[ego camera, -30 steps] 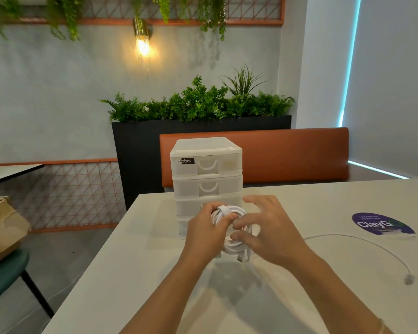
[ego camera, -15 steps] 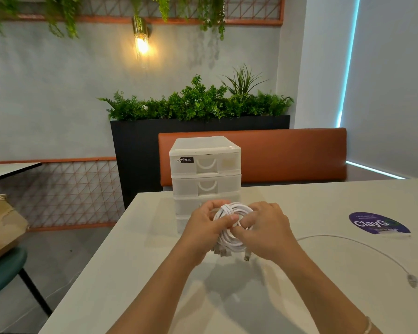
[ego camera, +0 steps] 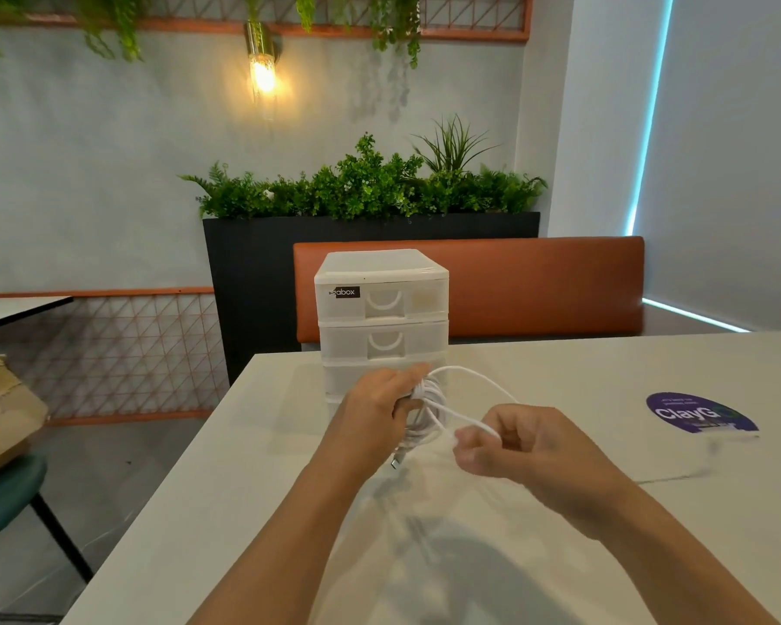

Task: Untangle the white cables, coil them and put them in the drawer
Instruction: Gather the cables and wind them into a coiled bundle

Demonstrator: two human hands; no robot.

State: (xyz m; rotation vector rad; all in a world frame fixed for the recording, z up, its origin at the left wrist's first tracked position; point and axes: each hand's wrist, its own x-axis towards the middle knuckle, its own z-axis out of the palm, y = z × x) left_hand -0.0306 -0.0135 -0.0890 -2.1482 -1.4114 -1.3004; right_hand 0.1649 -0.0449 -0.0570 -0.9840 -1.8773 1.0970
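Note:
My left hand grips a coil of white cable just above the table, in front of the drawer unit. A metal plug hangs from the bottom of the coil. My right hand, to the right and nearer to me, pinches a loose strand of the same cable, which arcs up and back to the coil. The white plastic drawer unit stands at the table's far left edge with all visible drawers closed; its lower drawers are partly hidden behind my left hand and the coil.
The pale table carries a purple round sticker at the right. An orange bench back and a black planter stand behind it. A green chair and a cardboard box sit left of the table.
My right hand has pulled away from the coil toward me and to the right, drawing a strand out. The loose cable tail that lay on the table at the right is no longer there.

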